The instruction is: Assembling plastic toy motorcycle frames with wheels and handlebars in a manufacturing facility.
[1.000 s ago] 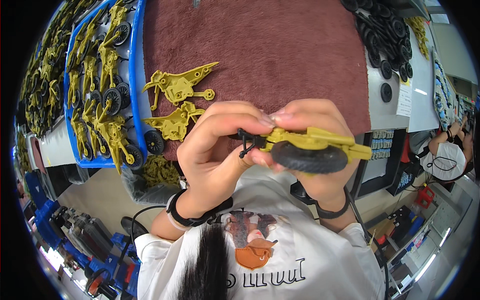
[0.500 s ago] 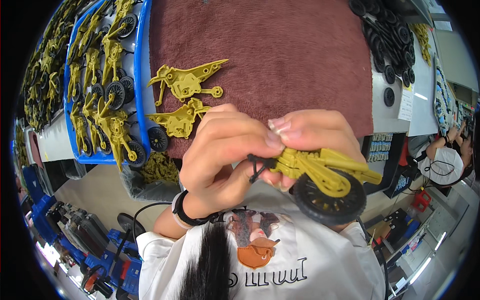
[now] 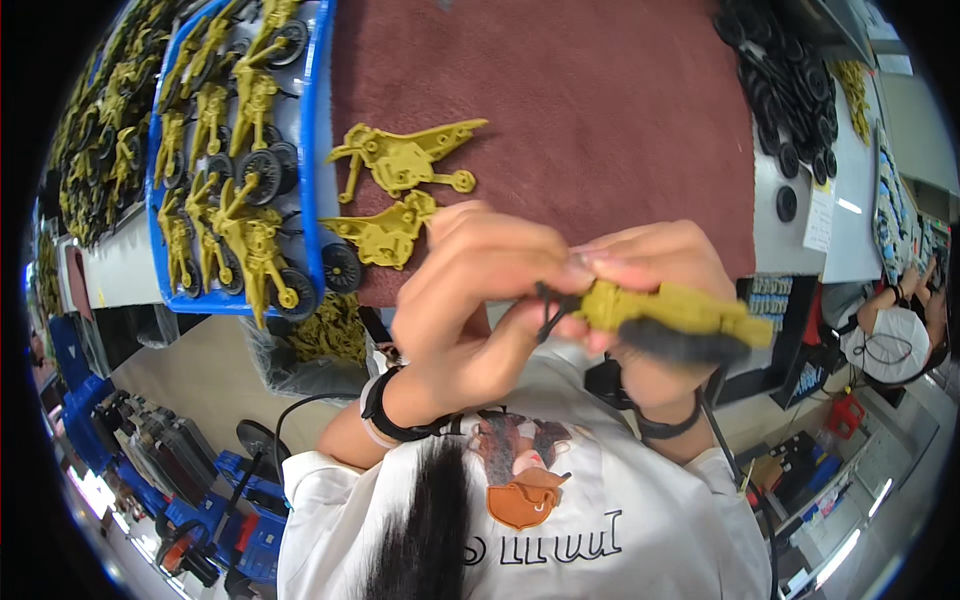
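Both hands clench one olive-yellow toy motorcycle frame (image 3: 668, 308) in mid-air at the centre of the frame, just below the near edge of the dark red mat (image 3: 600, 90). Its long axis runs nearly level, tipped slightly down toward the right; the black handlebar end points left and the tail end points right, with a blurred black wheel (image 3: 680, 343) under the body. The mat covers most of the desk (image 3: 790, 230) in the upper middle, and its centre lies bare, leaving wide open room above the hands. A blue tray (image 3: 318, 150) along the mat's left edge is packed with assembled yellow motorcycles (image 3: 245, 215). A pile of black wheels (image 3: 790, 80) sits at the upper right. The left hand (image 3: 480, 300) comes up from the lower left, wrist bent, fingers curled over the handlebar end, thumb underneath. The right hand (image 3: 655, 270) wraps the middle of the frame from behind, knuckles up, fingertips meeting the left hand's. Two loose yellow frame halves (image 3: 405, 160) lie flat on the mat beside the tray, just above the left hand, pointing right.
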The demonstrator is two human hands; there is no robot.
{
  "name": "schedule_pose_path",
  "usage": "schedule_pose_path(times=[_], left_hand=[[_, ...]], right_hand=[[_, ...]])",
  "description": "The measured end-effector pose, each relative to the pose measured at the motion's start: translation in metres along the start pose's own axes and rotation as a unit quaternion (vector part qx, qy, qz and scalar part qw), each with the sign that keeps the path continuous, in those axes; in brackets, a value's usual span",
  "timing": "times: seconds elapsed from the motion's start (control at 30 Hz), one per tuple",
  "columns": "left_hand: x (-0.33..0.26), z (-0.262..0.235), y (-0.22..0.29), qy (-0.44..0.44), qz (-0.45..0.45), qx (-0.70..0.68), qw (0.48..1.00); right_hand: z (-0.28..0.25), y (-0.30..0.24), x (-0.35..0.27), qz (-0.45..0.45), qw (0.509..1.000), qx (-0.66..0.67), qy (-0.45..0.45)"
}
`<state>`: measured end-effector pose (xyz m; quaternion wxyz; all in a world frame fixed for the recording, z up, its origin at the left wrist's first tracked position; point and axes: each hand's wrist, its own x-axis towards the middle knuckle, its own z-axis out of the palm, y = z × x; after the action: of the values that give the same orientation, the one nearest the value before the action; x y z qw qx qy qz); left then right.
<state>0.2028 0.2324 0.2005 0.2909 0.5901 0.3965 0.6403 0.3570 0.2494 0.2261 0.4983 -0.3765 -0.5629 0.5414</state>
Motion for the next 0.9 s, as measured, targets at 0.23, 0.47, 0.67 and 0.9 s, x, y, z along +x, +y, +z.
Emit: schedule_pose_path(times=[0.23,0.47,0.67,0.9], left_hand=[[0.031,-0.029,0.023,-0.233,-0.365,-0.128,0.892],[0.039,-0.111,0.050,0.195,-0.230,-0.038,0.953],[0.044,-0.223,0.057,0.301,-0.172,0.096,0.933],[-0.004,-0.218,0.026,0.446,-0.201,0.099,0.867]], right_hand=[[-0.015,-0.008,0.006,0.008,0.986,-0.141,-0.085],[-0.020,-0.004,0.011,-0.059,0.981,-0.142,-0.116],[-0.029,-0.002,0.014,-0.026,0.976,-0.206,-0.072],[-0.017,0.000,0.015,-0.038,0.967,-0.236,-0.086]])
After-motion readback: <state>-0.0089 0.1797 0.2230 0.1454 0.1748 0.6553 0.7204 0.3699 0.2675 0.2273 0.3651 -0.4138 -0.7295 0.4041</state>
